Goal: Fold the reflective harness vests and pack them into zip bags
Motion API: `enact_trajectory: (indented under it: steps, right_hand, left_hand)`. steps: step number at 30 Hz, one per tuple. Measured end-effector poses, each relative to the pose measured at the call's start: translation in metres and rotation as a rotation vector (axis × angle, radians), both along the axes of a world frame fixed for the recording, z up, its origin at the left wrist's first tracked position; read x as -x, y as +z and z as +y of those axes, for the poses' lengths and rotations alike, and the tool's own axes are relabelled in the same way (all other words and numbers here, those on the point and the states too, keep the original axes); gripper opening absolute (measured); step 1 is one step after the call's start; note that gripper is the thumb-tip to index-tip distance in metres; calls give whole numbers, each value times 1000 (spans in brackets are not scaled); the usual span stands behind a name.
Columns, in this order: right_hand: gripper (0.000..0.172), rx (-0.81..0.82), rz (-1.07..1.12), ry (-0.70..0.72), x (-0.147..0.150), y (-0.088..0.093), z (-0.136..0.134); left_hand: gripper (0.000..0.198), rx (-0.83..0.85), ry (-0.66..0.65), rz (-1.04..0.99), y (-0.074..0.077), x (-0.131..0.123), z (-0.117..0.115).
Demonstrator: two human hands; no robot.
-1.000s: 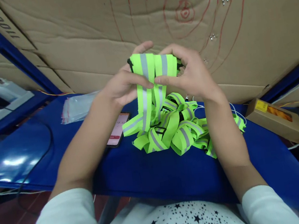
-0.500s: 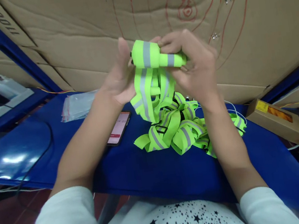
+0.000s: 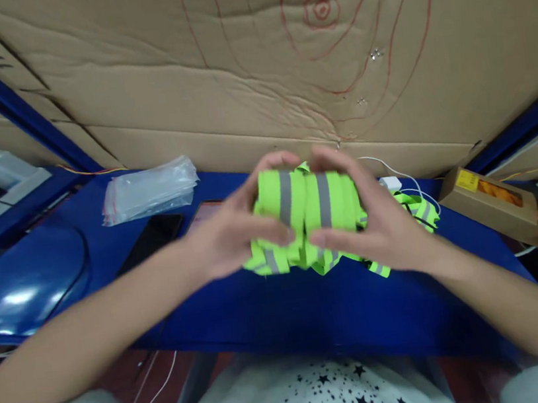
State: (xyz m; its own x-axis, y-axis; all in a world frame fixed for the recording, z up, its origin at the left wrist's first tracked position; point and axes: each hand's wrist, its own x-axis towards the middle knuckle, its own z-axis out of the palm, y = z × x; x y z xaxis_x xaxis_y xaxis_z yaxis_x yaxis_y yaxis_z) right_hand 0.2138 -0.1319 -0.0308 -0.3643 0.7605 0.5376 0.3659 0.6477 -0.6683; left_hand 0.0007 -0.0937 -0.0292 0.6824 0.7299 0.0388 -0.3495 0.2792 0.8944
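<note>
Left hand (image 3: pixel 243 228) and right hand (image 3: pixel 385 225) sit lower than in the earlier frame, and the rolled bands (image 3: pixel 323 197) have come down with them, close over the loose bands (image 3: pixel 270 261). Both rolls now face the wearer side by side, grey stripes roughly parallel.

Finger state: each hand closes around one end of the paired rolls — thumb across the lower front, fingers curled over the top and behind. The rear fingertips are hidden; their exact contact cannot be told.

Handling: apply equal inward pressure from both sides, since uneven pressure would probably let one roll slip past the other. Align the edges before easing either thumb. Keep the turns snug; elastic-looking webbing is likely to spring open if released. Keep the rolls free of the loose bands, which could catch.

Surface: a glossy blue table (image 3: pixel 305 316) supports the work. Clear plastic bags (image 3: pixel 152 188) lie at the far left, near a dark flat object (image 3: pixel 153 234). A white cable (image 3: pixel 408 172) runs behind the right hand. Farther right stands a brown carton (image 3: pixel 487 204) with an orange-filled opening.

Room: a cardboard panel (image 3: pixel 144 65) backs the table — red rings (image 3: pixel 322 10) are drawn on it — and blue frame posts (image 3: pixel 17 97) flank it.
</note>
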Motion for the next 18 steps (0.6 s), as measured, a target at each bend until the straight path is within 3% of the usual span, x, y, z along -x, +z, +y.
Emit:
enact_trajectory:
  steps: [3,5,7,9,11,14,18]
  right_hand:
    - [74,448,114,-15,-10,-28,-49]
    - [64,778,280,39,-14,-41,-71]
    - [60,1033,497,142,-17,-54,-82]
    - [61,1188,683,269,-21,-68,-83]
    - [61,1276,762,334,-25,-86,-75]
    - [60,1306,710,253,-30,-110,-59]
    - [62,1098,537,200,-35,-124,-44]
  left_hand:
    - [74,244,-44,23,-27,-5,-51]
    - [76,429,-105,19,-36,-9,-78]
    - [80,566,-139,36,-40,-14,-95]
    - [83,635,-118,47,-46,-20,-99]
    - [83,635,-74,66,-59,-26,-90]
    - [82,537,-77,134,-86,-35,-65]
    - [77,284,-208,98,-112,-40,-33]
